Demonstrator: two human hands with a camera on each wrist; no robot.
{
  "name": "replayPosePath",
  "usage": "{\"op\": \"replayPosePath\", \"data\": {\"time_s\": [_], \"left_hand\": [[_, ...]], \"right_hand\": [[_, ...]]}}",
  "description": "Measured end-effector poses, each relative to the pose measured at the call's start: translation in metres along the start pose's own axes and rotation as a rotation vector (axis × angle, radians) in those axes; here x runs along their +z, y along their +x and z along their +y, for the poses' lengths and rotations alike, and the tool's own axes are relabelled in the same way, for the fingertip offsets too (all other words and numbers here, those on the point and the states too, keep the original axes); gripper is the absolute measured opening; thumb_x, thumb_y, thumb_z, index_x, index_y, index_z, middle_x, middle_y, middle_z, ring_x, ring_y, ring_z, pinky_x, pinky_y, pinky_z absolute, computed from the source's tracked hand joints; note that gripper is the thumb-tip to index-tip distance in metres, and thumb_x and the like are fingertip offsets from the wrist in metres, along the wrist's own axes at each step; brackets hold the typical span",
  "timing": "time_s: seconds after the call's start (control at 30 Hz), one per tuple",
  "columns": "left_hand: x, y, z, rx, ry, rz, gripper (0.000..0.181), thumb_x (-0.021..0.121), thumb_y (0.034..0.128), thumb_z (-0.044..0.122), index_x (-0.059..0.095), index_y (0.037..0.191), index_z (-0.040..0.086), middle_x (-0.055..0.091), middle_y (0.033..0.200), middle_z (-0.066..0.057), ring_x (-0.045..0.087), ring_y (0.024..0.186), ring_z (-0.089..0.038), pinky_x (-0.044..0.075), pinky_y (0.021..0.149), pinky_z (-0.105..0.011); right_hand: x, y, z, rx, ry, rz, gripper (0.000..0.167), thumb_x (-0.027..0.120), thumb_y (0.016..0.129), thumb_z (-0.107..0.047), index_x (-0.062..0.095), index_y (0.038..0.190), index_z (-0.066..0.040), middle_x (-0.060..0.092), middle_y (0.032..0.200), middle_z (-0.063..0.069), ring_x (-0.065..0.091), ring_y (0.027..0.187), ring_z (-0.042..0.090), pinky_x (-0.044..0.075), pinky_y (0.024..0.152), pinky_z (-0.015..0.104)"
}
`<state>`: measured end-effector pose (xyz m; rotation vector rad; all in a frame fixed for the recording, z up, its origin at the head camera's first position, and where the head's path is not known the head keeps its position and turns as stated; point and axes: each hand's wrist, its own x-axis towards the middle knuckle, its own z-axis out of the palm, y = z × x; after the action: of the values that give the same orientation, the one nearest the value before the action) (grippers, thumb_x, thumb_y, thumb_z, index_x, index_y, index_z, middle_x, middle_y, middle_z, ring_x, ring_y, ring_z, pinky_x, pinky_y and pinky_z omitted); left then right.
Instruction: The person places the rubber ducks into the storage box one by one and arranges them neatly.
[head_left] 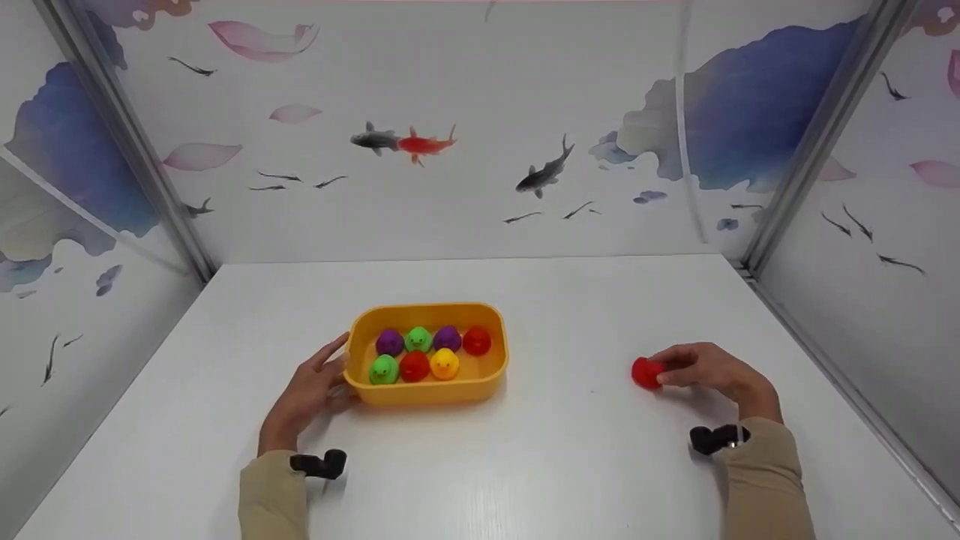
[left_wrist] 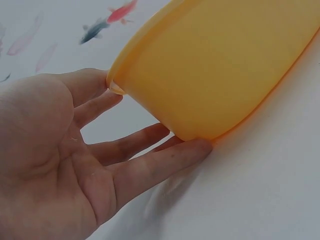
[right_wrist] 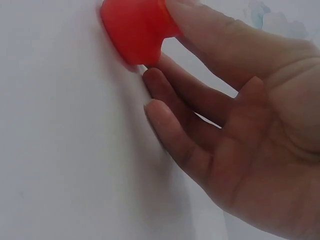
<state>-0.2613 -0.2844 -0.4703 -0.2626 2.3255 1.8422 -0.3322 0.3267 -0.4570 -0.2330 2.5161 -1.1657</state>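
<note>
An orange-yellow plastic basket stands on the table, with small toy ducks inside: two green, two purple, two red and one yellow. My left hand rests against the basket's left end. In the left wrist view its fingers, spread and fairly straight, touch the rim and lower wall from outside. To the right, my right hand pinches a red toy duck at the tabletop. The right wrist view shows the thumb on this red toy, which is partly cut off by the frame.
A white table lies under everything. Printed panels with fish and petals enclose it at the back and both sides, joined by metal posts. Each wrist carries a small black camera.
</note>
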Motion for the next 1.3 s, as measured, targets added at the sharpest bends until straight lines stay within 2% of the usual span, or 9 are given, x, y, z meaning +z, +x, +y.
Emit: {"op": "replayPosePath", "data": {"time_s": [0.3, 0.47, 0.63, 0.87, 1.0, 1.17, 1.3], "left_hand": [[0.0, 0.001, 0.0, -0.012, -0.014, -0.004, 0.056, 0.047, 0.1042, 0.047, 0.028, 0.157, 0.042, 0.043, 0.157, -0.013, 0.058, 0.129, -0.03, 0.056, 0.1, -0.038], [-0.001, 0.002, 0.0, -0.01, -0.025, -0.007, 0.056, 0.047, 0.1042, 0.047, 0.028, 0.157, 0.042, 0.044, 0.156, -0.014, 0.06, 0.127, -0.029, 0.057, 0.099, -0.039], [-0.001, 0.001, 0.0, -0.012, -0.042, -0.009, 0.056, 0.047, 0.1047, 0.045, 0.028, 0.157, 0.04, 0.045, 0.156, -0.014, 0.061, 0.125, -0.029, 0.058, 0.098, -0.04], [0.0, 0.001, 0.0, -0.016, -0.027, -0.016, 0.057, 0.046, 0.105, 0.046, 0.026, 0.158, 0.039, 0.043, 0.157, -0.014, 0.059, 0.129, -0.03, 0.057, 0.099, -0.039], [0.0, 0.0, 0.001, -0.02, -0.04, -0.018, 0.055, 0.046, 0.1054, 0.044, 0.027, 0.157, 0.04, 0.042, 0.158, -0.014, 0.058, 0.13, -0.031, 0.056, 0.1, -0.039], [0.0, 0.001, 0.002, -0.022, -0.024, -0.02, 0.057, 0.047, 0.1045, 0.047, 0.026, 0.157, 0.042, 0.042, 0.158, -0.014, 0.057, 0.131, -0.031, 0.056, 0.101, -0.039], [-0.001, 0.0, 0.001, -0.016, -0.013, -0.013, 0.056, 0.047, 0.1043, 0.047, 0.028, 0.157, 0.042, 0.044, 0.157, -0.014, 0.059, 0.128, -0.03, 0.056, 0.1, -0.039]], "right_hand": [[0.007, 0.005, -0.013, 0.057, 0.058, 0.046, 0.05, 0.077, 0.088, -0.033, 0.063, 0.128, -0.007, 0.057, 0.137, 0.017, 0.059, 0.105, 0.025, 0.053, 0.086, 0.029], [0.009, 0.006, -0.023, 0.019, 0.078, 0.051, 0.046, 0.077, 0.088, -0.03, 0.063, 0.124, -0.005, 0.059, 0.13, 0.017, 0.061, 0.1, 0.024, 0.056, 0.084, 0.032], [0.012, 0.007, -0.035, -0.037, 0.093, 0.047, 0.044, 0.078, 0.087, -0.028, 0.063, 0.121, -0.005, 0.061, 0.127, 0.017, 0.06, 0.105, 0.024, 0.057, 0.087, 0.035], [0.015, 0.007, -0.053, -0.096, 0.085, 0.058, 0.049, 0.076, 0.089, -0.032, 0.062, 0.13, -0.009, 0.061, 0.131, 0.019, 0.059, 0.112, 0.027, 0.056, 0.094, 0.04], [0.015, 0.003, -0.067, -0.1, 0.086, 0.099, 0.054, 0.074, 0.09, -0.034, 0.059, 0.135, -0.01, 0.06, 0.135, 0.019, 0.06, 0.114, 0.027, 0.054, 0.096, 0.042], [0.018, -0.003, -0.089, -0.091, 0.1, 0.171, 0.055, 0.074, 0.091, -0.035, 0.058, 0.137, -0.01, 0.059, 0.136, 0.019, 0.061, 0.111, 0.032, 0.051, 0.091, 0.036], [0.025, -0.002, -0.105, -0.107, 0.117, 0.202, 0.056, 0.074, 0.09, -0.037, 0.058, 0.137, -0.01, 0.059, 0.137, 0.018, 0.062, 0.11, 0.03, 0.052, 0.09, 0.033]]}}
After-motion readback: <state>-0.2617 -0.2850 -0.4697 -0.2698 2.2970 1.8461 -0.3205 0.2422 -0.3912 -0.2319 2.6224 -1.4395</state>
